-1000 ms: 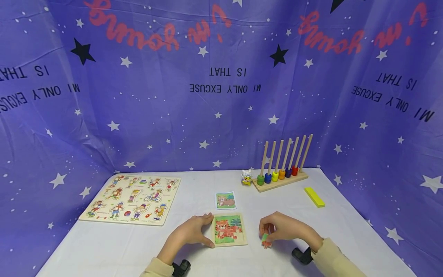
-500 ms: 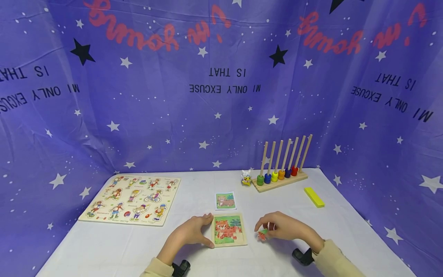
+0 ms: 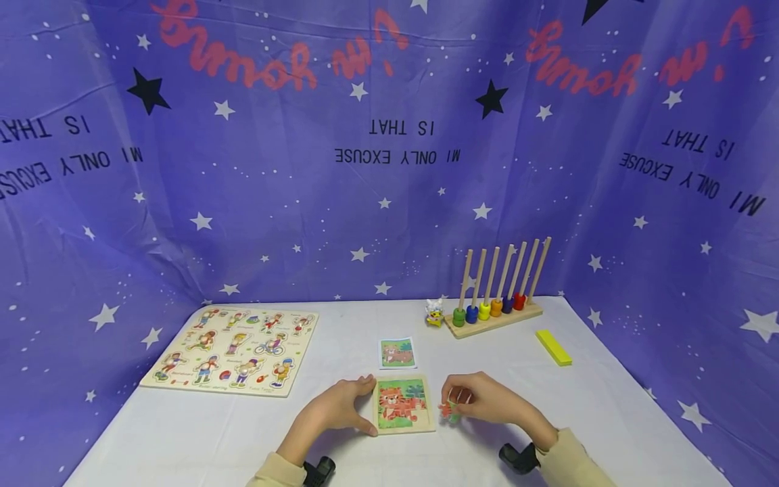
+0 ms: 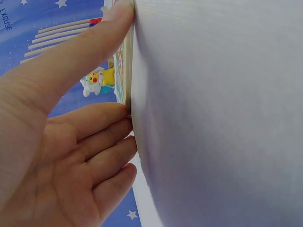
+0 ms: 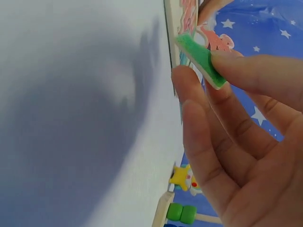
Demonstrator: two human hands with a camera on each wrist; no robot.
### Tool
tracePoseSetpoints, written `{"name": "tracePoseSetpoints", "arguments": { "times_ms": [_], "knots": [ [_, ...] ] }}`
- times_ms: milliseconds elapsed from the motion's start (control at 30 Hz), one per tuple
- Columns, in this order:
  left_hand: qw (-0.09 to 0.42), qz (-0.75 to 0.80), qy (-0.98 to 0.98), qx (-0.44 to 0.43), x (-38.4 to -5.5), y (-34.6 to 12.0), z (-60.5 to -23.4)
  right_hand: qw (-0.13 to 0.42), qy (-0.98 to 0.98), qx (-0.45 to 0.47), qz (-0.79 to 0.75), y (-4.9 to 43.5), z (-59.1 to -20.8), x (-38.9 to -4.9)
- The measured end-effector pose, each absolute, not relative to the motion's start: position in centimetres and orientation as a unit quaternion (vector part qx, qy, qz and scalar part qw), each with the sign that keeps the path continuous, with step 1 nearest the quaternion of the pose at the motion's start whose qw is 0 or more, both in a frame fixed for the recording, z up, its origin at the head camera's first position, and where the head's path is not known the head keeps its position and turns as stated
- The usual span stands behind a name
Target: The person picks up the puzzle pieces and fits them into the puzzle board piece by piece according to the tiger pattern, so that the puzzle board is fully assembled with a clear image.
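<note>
A small square wooden jigsaw [image 3: 429,410] with a red tiger picture lies flat on the white table, a bare gap at its lower right. Spread along its left side, my left hand [image 3: 337,407] touches it with the thumb at the near corner and the fingertips at the far corner. Just right of the jigsaw, my right hand [image 3: 489,400] pinches a red and green puzzle piece [image 5: 200,56] between thumb and fingers. The right wrist view shows this piece tilted, its green part towards the camera, with the jigsaw's edge behind it.
Behind the jigsaw lies a picture card [image 3: 397,354]. A peg board [image 3: 228,352] with sports figures is at left. At back right stand a toy figurine [image 3: 434,312] and a rack of wooden rods [image 3: 496,325] with coloured beads; a yellow block [image 3: 553,348] lies right of them.
My right hand has moved left towards the jigsaw and turned the puzzle piece in its fingers. My left hand and the jigsaw have stayed in place.
</note>
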State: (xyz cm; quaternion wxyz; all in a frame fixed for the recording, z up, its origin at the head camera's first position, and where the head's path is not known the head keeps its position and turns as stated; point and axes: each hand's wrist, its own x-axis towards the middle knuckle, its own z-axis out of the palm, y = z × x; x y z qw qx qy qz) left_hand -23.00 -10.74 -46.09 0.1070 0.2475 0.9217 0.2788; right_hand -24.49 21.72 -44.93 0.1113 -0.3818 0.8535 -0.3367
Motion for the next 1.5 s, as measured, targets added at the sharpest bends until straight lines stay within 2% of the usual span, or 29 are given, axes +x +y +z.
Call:
{"name": "tracePoseSetpoints", "arguments": {
  "times_ms": [600, 933, 1500],
  "knots": [
    [0.103, 0.281, 0.920, 0.253, -22.9, -10.7, -46.0, 0.087, 0.833, -0.396, -0.377, 18.8, -46.2, -24.3],
    [0.103, 0.278, 0.921, 0.255, -23.0, -10.7, -46.0, 0.104, 0.838, -0.364, -0.393, 17.5, -46.9, -24.3],
    [0.108, 0.279, 0.921, 0.251, -23.0, -10.7, -46.1, 0.080, 0.853, -0.348, -0.381, 16.8, -47.8, -24.3]
  ]
}}
